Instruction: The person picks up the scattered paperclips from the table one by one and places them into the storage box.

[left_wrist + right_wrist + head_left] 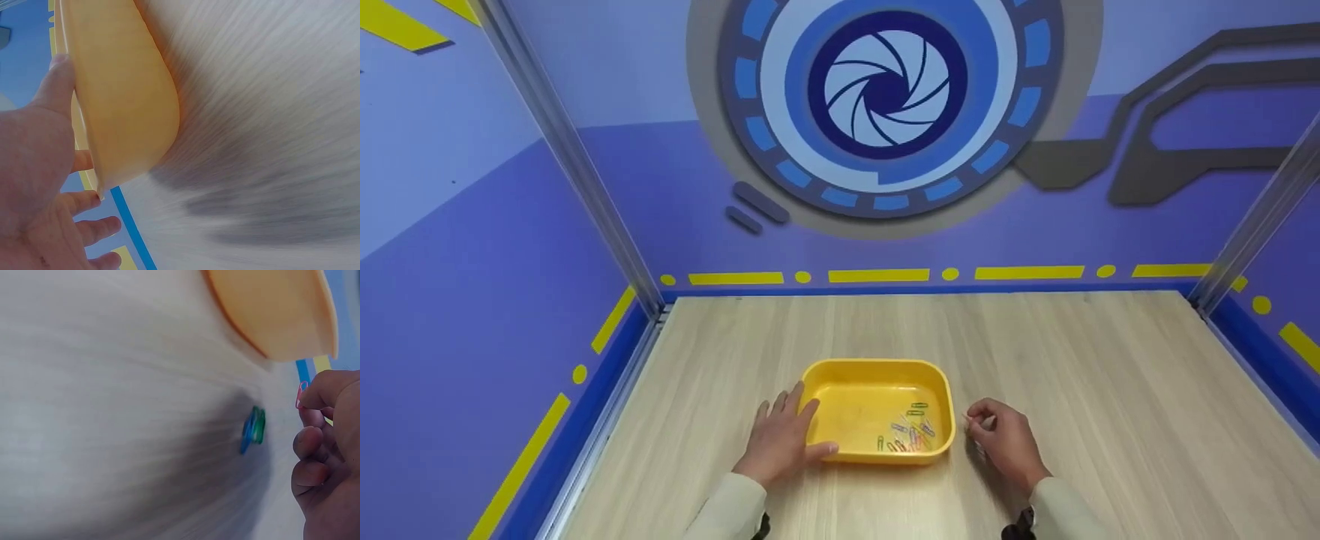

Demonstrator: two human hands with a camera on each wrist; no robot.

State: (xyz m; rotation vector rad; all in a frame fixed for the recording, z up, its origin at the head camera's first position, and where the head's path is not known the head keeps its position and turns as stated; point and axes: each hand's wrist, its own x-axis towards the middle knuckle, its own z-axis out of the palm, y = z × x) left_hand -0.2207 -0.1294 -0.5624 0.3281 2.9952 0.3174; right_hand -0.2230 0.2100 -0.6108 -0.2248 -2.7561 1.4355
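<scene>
A yellow plastic tray [877, 366] with rounded corners lies on the table, and many coloured paper clips [913, 431] are heaped in its front right part. My left hand [780, 439] rests over the tray's left front corner, its fingers spread and fairly straight. In the left wrist view the thumb [59, 79] touches the rim. To the right of the tray, my right hand [1006, 442] holds a pink paper clip [299, 395] between thumb and index finger, above the table. Below that hand lie a green paper clip [259, 424] and a blue paper clip [246, 433], hidden in the head view.
The light wooden table [1110, 375] extends around the tray. Blue and purple printed panels [660, 195] enclose its back and sides, with metal posts [577, 165] at the corners.
</scene>
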